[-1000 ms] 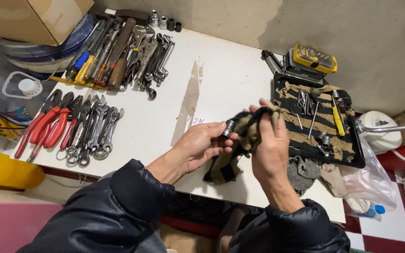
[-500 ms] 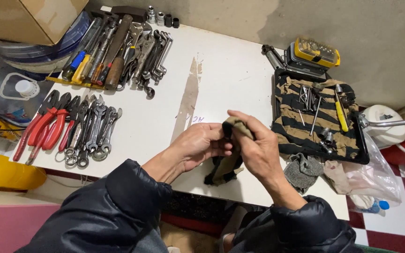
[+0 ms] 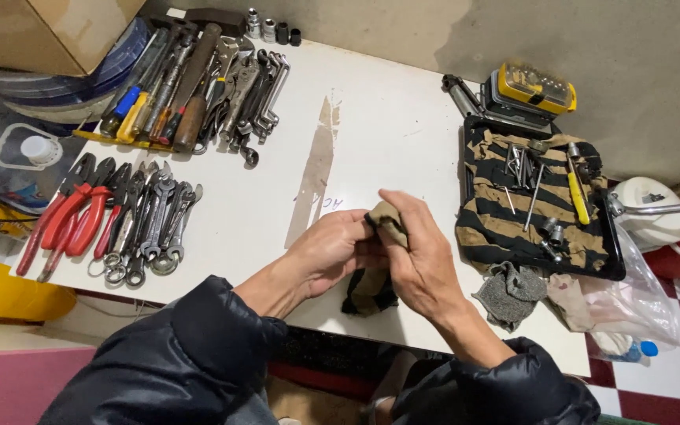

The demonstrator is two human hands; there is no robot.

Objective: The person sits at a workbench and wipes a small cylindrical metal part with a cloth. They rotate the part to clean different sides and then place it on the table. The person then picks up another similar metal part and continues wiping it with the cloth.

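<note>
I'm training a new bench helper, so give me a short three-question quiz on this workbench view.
1. What do both hands grip above the table?
2. True or false: the red-handled pliers lie to the person's left.
3. The yellow-handled screwdriver rests on: A) the bare table, B) the striped cloth, C) the cardboard box.

Key: 1. A striped rag, held by left hand and right hand. 2. True. 3. B.

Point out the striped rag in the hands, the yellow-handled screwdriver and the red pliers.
striped rag [image 3: 371, 290], head view, hanging lower part.
yellow-handled screwdriver [image 3: 578, 197], head view, handle middle.
red pliers [image 3: 64, 220], head view, handles.
</note>
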